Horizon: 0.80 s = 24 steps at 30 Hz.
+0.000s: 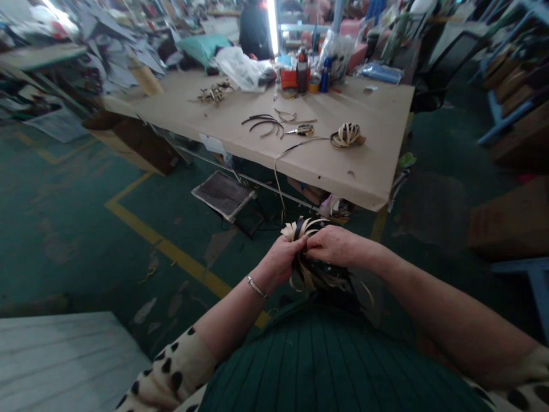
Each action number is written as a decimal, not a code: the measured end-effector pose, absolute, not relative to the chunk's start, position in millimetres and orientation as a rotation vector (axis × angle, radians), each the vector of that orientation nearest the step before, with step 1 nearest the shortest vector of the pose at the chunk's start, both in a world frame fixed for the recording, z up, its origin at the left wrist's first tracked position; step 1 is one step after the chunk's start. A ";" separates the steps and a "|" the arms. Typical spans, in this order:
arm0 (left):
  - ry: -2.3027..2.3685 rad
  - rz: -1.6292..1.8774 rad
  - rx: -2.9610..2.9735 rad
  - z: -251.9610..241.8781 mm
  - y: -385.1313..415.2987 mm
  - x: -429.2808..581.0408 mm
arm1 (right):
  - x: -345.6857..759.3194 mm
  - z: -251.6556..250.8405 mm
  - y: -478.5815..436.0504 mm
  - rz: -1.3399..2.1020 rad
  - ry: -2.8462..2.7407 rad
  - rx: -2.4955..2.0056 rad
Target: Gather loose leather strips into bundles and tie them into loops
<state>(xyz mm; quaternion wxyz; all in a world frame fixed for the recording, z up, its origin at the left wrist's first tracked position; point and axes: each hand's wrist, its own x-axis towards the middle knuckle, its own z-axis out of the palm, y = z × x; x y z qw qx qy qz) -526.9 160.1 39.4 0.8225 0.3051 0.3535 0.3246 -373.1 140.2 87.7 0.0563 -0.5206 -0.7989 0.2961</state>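
A bundle of thin cream and black strips (305, 269) sits between both my hands, in front of my green-clad middle. My left hand (281, 260) is closed around the bundle from the left, a metal bracelet on its wrist. My right hand (334, 245) is closed on the bundle's top from the right, fingertips meeting the left hand's. Strip ends fan out above (298, 227) and hang below the hands.
A brown worktable (326, 166) stands ahead with a coil of cream strips (346, 135), scissors (302, 130), black strips (262, 122), bottles and bags. Under it lies a dark mat (223, 193). A yellow line (167, 246) crosses the green floor. A grey board (64, 360) lies bottom left; boxes (510, 223) right.
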 end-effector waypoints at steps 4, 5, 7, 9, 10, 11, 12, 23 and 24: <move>0.775 0.515 0.721 36.7 156.5 -528.6 | -368.4 84.4 137.5 0.772 -2.428 -1.761; 0.774 0.458 0.746 36.2 156.7 -530.9 | -367.3 83.2 137.0 0.727 -2.426 -1.825; 0.751 0.351 0.757 35.3 157.7 -535.2 | -365.3 80.1 136.8 0.677 -2.412 -1.902; 0.692 0.262 0.704 35.0 159.2 -538.4 | -362.4 76.7 137.8 0.747 -2.389 -1.861; 0.659 0.227 0.673 35.1 160.0 -540.0 | -360.0 75.1 138.6 0.817 -2.370 -1.811; 0.624 0.185 0.660 35.4 160.9 -541.8 | -356.6 73.7 139.4 0.898 -2.351 -1.751; 0.595 0.138 0.665 35.9 162.1 -544.3 | -352.2 72.5 140.0 0.984 -2.329 -1.691; 0.802 0.741 0.650 84.0 196.0 -645.3 | -247.4 59.4 96.8 1.481 -1.816 -1.776; 0.859 0.828 0.611 91.2 197.8 -656.5 | -237.7 58.2 90.3 1.494 -1.769 -1.797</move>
